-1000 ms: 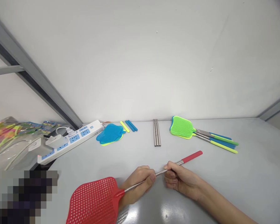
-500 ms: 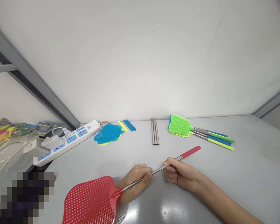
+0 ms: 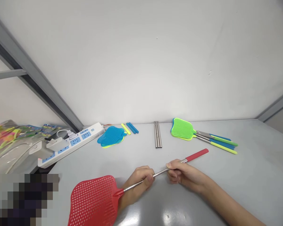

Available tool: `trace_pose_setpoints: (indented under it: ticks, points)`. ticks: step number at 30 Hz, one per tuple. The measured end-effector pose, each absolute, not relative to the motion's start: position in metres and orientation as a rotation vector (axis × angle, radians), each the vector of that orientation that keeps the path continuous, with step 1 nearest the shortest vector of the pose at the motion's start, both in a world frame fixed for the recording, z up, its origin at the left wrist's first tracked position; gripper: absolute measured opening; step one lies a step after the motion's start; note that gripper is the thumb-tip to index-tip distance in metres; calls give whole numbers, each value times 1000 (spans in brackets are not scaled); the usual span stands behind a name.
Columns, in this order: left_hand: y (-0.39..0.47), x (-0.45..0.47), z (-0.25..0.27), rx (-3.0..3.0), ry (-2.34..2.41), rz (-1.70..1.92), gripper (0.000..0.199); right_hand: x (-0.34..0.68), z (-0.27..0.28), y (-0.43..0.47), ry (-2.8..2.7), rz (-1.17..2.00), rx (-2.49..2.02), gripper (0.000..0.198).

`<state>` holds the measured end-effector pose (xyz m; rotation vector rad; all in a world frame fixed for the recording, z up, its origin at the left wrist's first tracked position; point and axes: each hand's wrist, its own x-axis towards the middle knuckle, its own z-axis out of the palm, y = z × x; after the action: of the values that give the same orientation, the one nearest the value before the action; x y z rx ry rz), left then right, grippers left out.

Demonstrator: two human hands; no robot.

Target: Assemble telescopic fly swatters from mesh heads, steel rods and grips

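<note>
A red fly swatter (image 3: 94,197) with a perforated head, a thin metal rod and a red grip (image 3: 197,155) slants up to the right above the table. My left hand (image 3: 140,182) is closed round the rod not far from the head. Nearer the grip, my right hand (image 3: 182,174) has its thumb and curled fingers closed on the same rod. Beyond the hands lie several metal tubes (image 3: 158,135) side by side. To their right is a stack of finished-looking swatters (image 3: 182,129) in green, yellow and blue, with metal rods and coloured grips.
Loose blue swatter heads (image 3: 111,136) lie at the back left over a yellow one. Beside them are a yellow grip (image 3: 125,129) and blue grips (image 3: 132,128). A white power strip (image 3: 79,140) with plugged-in adapters runs along the left edge, near plastic bags (image 3: 4,138).
The swatter's red grip sits slightly farther right, and its head has turned a little. Both hands keep hold of the rod. The whole view has shifted slightly.
</note>
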<state>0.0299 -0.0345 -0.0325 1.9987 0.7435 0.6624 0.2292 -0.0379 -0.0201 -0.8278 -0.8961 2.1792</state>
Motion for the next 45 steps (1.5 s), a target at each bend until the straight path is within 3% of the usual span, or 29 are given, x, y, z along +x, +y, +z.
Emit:
trace_pose_setpoints:
  ticks: [12, 19, 45]
  points:
    - [-32, 25, -44, 1626, 911, 877, 47, 229, -17, -40, -894, 2171, -867, 45]
    - [-29, 27, -45, 1566, 858, 957, 42, 228, -16, -42, -878, 2113, -839, 30]
    - [-42, 46, -33, 1608, 857, 667, 33, 202, -24, -58, -846, 2164, -819, 36]
